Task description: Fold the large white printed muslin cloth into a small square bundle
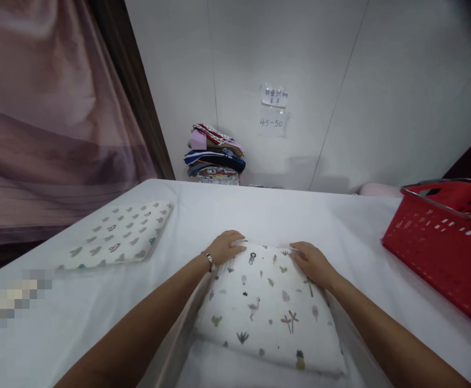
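A folded white cloth printed with a flamingo, palms, pineapples and small plants lies flat on the white-covered table in front of me. My left hand rests at its far left corner, fingers extended and the thumb apart from them. At the far right corner, my right hand lies along the edge, also with fingers stretched out. Both hands touch the cloth without visibly gripping it. Off to the left is another folded cloth, white with grey mouse-head shapes.
A red plastic basket with a metal handle stands on the table's right side. Beyond the far edge of the table, a stack of folded fabrics stands by the wall. Two paper signs hang there. A pinkish curtain hangs at left.
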Motion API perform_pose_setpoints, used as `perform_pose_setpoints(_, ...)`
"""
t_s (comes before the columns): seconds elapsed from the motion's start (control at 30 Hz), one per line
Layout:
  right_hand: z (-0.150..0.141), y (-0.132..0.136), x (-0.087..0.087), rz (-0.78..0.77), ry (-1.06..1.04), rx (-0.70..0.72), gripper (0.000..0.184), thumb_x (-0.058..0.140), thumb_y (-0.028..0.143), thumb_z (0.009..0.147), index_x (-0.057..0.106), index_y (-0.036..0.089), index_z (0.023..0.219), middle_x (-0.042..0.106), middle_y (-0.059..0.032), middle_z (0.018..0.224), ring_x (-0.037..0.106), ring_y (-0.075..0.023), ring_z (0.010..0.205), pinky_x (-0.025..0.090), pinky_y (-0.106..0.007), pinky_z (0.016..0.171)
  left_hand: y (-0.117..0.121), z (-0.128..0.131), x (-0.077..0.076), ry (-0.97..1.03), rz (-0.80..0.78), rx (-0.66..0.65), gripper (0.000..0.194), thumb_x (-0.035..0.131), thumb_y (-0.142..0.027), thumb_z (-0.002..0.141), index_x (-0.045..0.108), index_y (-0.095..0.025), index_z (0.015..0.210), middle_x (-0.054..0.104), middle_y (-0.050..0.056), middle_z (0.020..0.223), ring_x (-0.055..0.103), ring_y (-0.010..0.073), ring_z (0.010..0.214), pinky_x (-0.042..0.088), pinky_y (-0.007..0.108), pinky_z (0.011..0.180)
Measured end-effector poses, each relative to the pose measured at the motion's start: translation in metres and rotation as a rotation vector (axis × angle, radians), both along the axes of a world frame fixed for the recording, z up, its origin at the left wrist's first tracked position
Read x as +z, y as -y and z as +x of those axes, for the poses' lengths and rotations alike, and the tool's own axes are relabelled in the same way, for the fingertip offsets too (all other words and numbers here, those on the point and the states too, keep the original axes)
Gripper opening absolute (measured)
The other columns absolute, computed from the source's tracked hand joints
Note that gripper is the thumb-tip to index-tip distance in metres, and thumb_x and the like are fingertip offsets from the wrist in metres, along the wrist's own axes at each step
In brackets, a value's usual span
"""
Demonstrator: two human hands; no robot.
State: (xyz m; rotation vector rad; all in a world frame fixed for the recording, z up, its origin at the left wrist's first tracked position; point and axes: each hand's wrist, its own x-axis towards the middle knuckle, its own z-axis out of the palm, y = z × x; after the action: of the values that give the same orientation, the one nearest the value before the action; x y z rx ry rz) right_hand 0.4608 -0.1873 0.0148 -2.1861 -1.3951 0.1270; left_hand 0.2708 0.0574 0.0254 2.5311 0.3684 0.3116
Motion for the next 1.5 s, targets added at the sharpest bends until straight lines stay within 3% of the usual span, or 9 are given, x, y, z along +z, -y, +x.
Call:
perform_pose_setpoints(0.23,-0.006,-0.010,0.005,-0.061,0.018,0.024,0.022,0.045,0.031,0.082,0.062,0.020,0.091,0.062,-0.0058,0.094,0.054,-0.0200,0.089,0.039,-0.032,0.081,0.000,0.002,-0.006,-0.006,-0.107,0.011,0.025,0.052,-0.035,0.076,0.063,-0.023,0.095,0.058,0.003,0.102,0.052,0.0186,0.095,0.041,0.029,0.082)
perform_pose_setpoints(0.43,-0.013,-0.008,0.006,-0.040,-0.015,-0.030,0.019,0.042,0.030,0.082,0.059,0.021,0.087,0.062,-0.0046,0.089,0.055,-0.0196,0.084,0.039,-0.031,0.075,0.002,0.006,-0.002,-0.041,-0.113,0.154,0.017,0.053,-0.033,0.073,0.058,-0.021,0.082,0.060,0.000,0.084,0.052,0.0152,0.073,0.041,0.027,0.068)
perform_pose_setpoints(0.63,-0.013,-0.009,0.003,-0.065,-0.058,-0.080,0.020,0.039,0.033,0.085,0.057,0.022,0.084,0.063,-0.0025,0.079,0.056,-0.0181,0.074,0.037,-0.027,0.064,0.000,0.015,-0.001,-0.069,-0.151,0.168,0.016,0.051,-0.035,0.074,0.056,-0.020,0.074,0.059,-0.001,0.074,0.053,0.0150,0.071,0.039,0.025,0.063)
perform_pose_setpoints(0.93,-0.012,-0.018,0.001,-0.220,0.120,-0.144,0.026,0.034,0.033,0.088,0.055,0.020,0.079,0.063,-0.0051,0.072,0.056,-0.0190,0.066,0.034,-0.028,0.060,-0.001,0.021,-0.009,-0.086,-0.172,0.215,0.017,0.050,-0.035,0.074,0.060,-0.021,0.074,0.062,0.000,0.074,0.055,0.0159,0.070,0.038,0.025,0.060)
perform_pose_setpoints(1.07,-0.022,-0.019,0.007,-0.210,0.252,-0.098,0.030,0.031,0.025,0.088,0.058,0.016,0.098,0.064,-0.0123,0.098,0.056,-0.0262,0.094,0.034,-0.040,0.084,-0.001,0.022,-0.011,-0.062,-0.196,0.217,0.017,0.049,-0.032,0.073,0.063,-0.022,0.074,0.065,-0.001,0.076,0.057,0.0159,0.073,0.040,0.025,0.063)
perform_pose_setpoints(1.2,-0.046,-0.024,0.013,-0.122,0.281,0.068,0.043,0.028,0.024,0.089,0.041,0.015,0.129,0.042,-0.0103,0.135,0.031,-0.0246,0.127,0.018,-0.043,0.103,-0.001,0.024,-0.013,-0.058,-0.224,0.221,0.018,0.051,-0.032,0.071,0.065,-0.021,0.070,0.065,-0.001,0.071,0.058,0.0160,0.070,0.041,0.024,0.061)
perform_pose_setpoints(1.33,-0.062,-0.033,0.007,-0.232,0.220,0.296,0.058,0.029,0.046,0.089,0.025,0.018,0.140,0.022,-0.0059,0.146,0.014,-0.0220,0.134,0.011,-0.042,0.107,-0.003,0.025,-0.013,-0.041,-0.210,0.233,0.018,0.052,-0.032,0.071,0.066,-0.019,0.069,0.065,0.000,0.068,0.058,0.0164,0.066,0.041,0.025,0.057)
perform_pose_setpoints(1.43,-0.062,-0.036,-0.003,-0.289,0.222,0.300,0.064,0.022,0.054,0.088,0.022,0.018,0.141,0.016,-0.0057,0.147,0.010,-0.0216,0.135,0.008,-0.043,0.107,0.000,0.025,-0.007,-0.028,-0.161,0.230,0.020,0.052,-0.032,0.073,0.065,-0.018,0.070,0.065,0.001,0.068,0.059,0.0174,0.065,0.043,0.028,0.060)
perform_pose_setpoints(1.5,-0.060,-0.035,-0.007,-0.285,0.240,0.290,0.064,0.019,0.055,0.089,0.021,0.018,0.141,0.015,-0.0055,0.148,0.009,-0.0209,0.135,0.007,-0.043,0.108,0.008,0.023,-0.001,0.001,-0.099,0.224,0.020,0.051,-0.031,0.075,0.065,-0.017,0.077,0.066,0.005,0.080,0.060,0.0214,0.078,0.045,0.034,0.071)
